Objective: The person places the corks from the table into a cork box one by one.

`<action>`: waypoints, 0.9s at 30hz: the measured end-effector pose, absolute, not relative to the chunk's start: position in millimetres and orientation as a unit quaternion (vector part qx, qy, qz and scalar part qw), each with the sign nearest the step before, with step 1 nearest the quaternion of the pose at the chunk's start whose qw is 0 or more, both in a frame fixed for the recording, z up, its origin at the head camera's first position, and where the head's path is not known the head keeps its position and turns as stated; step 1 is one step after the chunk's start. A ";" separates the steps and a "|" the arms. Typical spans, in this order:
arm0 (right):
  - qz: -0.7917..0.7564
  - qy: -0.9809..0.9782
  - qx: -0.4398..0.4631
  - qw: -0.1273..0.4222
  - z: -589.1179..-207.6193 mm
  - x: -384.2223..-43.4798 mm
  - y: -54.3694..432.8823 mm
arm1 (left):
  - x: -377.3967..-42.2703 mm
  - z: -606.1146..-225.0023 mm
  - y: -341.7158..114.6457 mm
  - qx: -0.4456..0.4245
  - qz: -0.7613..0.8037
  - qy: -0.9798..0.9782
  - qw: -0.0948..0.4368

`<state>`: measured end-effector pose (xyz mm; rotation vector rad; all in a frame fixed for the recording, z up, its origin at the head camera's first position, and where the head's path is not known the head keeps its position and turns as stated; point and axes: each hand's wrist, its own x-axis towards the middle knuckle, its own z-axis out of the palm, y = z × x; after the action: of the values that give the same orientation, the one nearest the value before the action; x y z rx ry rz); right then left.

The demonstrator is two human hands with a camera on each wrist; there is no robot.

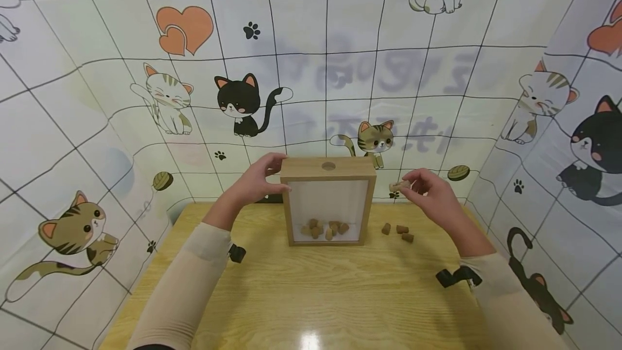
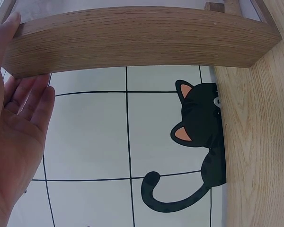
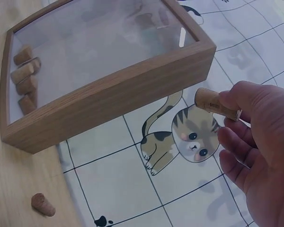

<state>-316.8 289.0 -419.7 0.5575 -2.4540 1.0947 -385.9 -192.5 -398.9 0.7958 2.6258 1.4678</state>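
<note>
A shallow wooden box with a clear front and a round hole in its top stands upright on the table. Several corks lie at the bottom inside it. My left hand grips the box's upper left corner, thumb at the front edge; in the left wrist view the fingers reach behind the wooden side. To the right of the box, my right hand pinches a printed cork between thumb and fingers, in the air and apart from the box.
Three loose corks lie on the table right of the box. The wood-grain table reaches back to a wall sheet printed with cats and grid lines, close behind the box.
</note>
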 end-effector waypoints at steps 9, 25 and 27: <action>0.406 -0.862 0.201 0.228 -401.3 -320.5 281.3 | -386.3 -400.1 -192.6 0.254 0.477 0.841 0.016; 0.449 -0.827 0.240 0.241 -366.3 -330.0 251.4 | -387.0 -400.9 -193.1 0.256 0.472 0.844 0.014; 0.450 -0.821 0.254 0.241 -362.1 -332.6 244.6 | -387.3 -401.0 -193.3 0.256 0.470 0.845 0.012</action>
<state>-332.6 244.6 -362.1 0.6950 -2.2465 1.2303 -387.3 -193.3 -401.0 0.7977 2.6338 1.4639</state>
